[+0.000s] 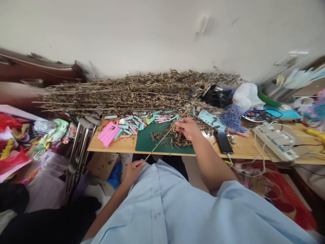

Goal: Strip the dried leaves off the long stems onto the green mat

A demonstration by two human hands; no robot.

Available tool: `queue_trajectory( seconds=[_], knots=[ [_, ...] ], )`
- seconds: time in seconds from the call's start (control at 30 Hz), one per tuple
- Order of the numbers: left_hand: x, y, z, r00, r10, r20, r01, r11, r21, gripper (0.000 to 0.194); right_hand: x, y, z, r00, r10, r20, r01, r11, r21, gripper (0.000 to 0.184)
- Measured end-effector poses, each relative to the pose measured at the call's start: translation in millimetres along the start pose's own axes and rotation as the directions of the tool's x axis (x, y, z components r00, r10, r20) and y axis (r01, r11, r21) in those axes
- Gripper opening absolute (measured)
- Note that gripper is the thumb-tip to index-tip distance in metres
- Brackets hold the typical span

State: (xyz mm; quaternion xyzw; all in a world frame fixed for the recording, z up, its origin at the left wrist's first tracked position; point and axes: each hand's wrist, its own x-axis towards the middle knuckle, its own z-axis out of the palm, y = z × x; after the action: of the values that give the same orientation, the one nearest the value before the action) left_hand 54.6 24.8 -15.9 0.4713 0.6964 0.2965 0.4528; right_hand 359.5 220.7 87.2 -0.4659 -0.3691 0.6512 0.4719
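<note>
From the head camera, we look down on a green mat (143, 144) at the near edge of a wooden table (119, 145). Our left hand (134, 170) is low, off the mat's near left corner and in front of the shirt (162, 196), its thumb and fingers pinched on the lower end of a dried stalk (161, 140). The stalk slants from there up across the mat. Our right hand (187, 129) is above the mat's right part, with thumb and fingertips closed together on the stalk toward its leafy end; we cannot tell how firmly they press.

Beneath the right hand, a heap of crumbled dry leaves (182, 140) covers the mat's right half, with a smaller clump of leaves (156, 136) near its middle. Behind the mat, a broad bundle of leafy dried stalks (119, 93) lies sideways along the wall. Left of the mat we see scattered blue and pink rods (132, 128) and a pink block (109, 134); farther left, metal crutches (78, 145) lean by the table. Right of the mat are a black phone (223, 142) on a white cable, tangled purple yarn (232, 118) and, beyond, a power strip (275, 142).
</note>
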Motion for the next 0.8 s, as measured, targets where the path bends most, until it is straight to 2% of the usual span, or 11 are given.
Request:
queue_trajectory(
  seconds=[0.23,0.37,0.47,0.53,0.63,0.7,0.8],
  knots=[
    [-2,-1,-10.7,0.999,0.037,0.022,-0.037,0.999,0.018,0.036,10,-7,-2,0.994,-0.060,-0.090,0.054,0.996,-0.065,0.040],
    [-4,-3,-20.7,1.000,-0.010,-0.004,0.010,1.000,-0.001,0.037,18,-15,-11,0.977,-0.135,-0.164,0.117,0.987,-0.112,0.040],
    [-5,-9,-28.1,0.997,-0.073,-0.024,0.072,0.997,-0.027,0.040,25,-16,-19,0.955,-0.202,-0.216,0.136,0.948,-0.287,0.034],
    [-4,-11,-30.9,0.995,-0.101,-0.017,0.100,0.993,-0.066,0.043,29,-14,-23,0.931,-0.286,-0.229,0.132,0.846,-0.517,0.026],
    [-4,-9,-31.4,0.994,-0.104,-0.016,0.101,0.988,-0.118,0.045,33,-10,-26,0.886,-0.438,-0.154,0.127,0.547,-0.828,0.016],
    [-4,-6,-30.1,0.996,-0.087,-0.024,0.084,0.989,-0.122,0.044,32,-8,-26,0.879,-0.471,-0.080,0.122,0.382,-0.916,0.016],
    [-5,-1,-27.6,0.998,-0.063,-0.016,0.061,0.992,-0.114,0.041,27,-9,-26,0.906,-0.423,-0.014,0.120,0.288,-0.950,0.019]
  ],
)
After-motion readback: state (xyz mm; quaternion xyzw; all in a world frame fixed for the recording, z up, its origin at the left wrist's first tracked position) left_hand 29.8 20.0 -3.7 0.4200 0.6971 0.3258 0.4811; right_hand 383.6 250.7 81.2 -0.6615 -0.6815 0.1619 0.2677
